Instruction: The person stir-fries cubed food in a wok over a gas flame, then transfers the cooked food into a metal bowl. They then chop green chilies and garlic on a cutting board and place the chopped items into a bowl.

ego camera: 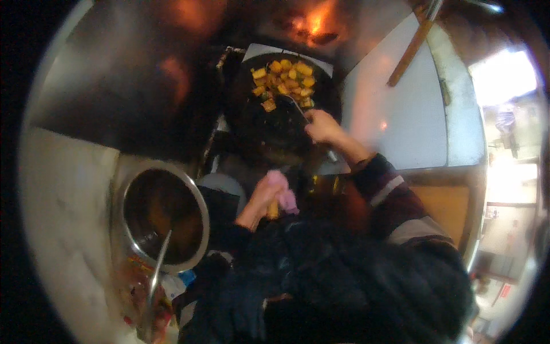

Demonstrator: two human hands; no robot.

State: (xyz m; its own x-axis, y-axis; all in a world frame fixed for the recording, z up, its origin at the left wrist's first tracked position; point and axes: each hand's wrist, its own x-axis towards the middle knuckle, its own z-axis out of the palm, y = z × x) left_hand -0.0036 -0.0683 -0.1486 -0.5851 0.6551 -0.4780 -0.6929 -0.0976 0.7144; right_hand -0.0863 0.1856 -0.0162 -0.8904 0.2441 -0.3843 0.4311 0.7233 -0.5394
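Observation:
A dark wok (279, 133) sits on the stove before me, with browned yellow chunks of food (285, 79) gathered at its far side. My right hand (322, 125) grips a metal spatula (297, 108), its blade in the wok at the near edge of the chunks. My left hand (261, 198) is closed around a pink cloth (288, 200) at the near side of the wok. A yellowish stub (273, 210), perhaps the end of the wok's handle, shows below the cloth. Whether the hand grips a handle through the cloth is hidden.
Flames (316, 26) burn beyond the wok. At left, a deep metal pot (203, 215) holds dark liquid and a long-handled ladle (159, 262). A pale counter panel (399, 116) lies at right, with a brown wooden handle (410, 53) over it.

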